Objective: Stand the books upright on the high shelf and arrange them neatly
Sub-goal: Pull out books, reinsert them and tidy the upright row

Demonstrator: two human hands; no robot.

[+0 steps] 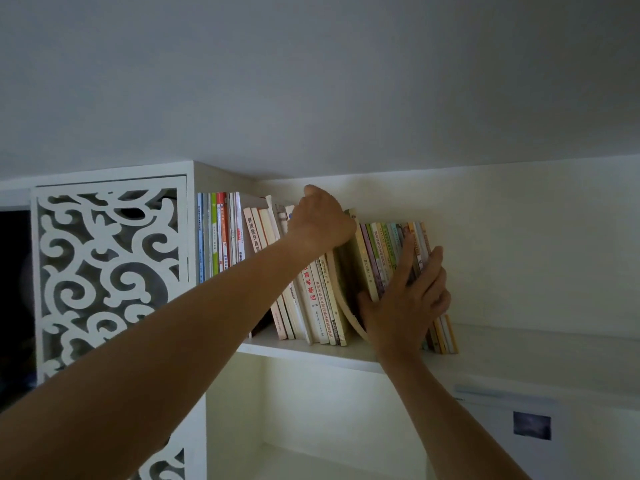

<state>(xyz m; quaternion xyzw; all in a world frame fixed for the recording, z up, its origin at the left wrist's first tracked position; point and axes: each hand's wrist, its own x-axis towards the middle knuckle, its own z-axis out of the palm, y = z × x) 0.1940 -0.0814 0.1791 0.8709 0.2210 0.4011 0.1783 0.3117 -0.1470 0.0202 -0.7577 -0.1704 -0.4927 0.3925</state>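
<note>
While the books (325, 289) are leaning on the high shelf (311, 353), the left hand (322, 220) is gripping the tops of the middle ones, and the right hand (408, 299) is pressing with straight fingers against the thin colourful books (384, 247) at the right

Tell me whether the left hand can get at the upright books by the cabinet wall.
Probably yes. The left hand grips leaning book tops just right of the upright books, whose spines face out unobstructed; the right hand is busy further right.
</note>
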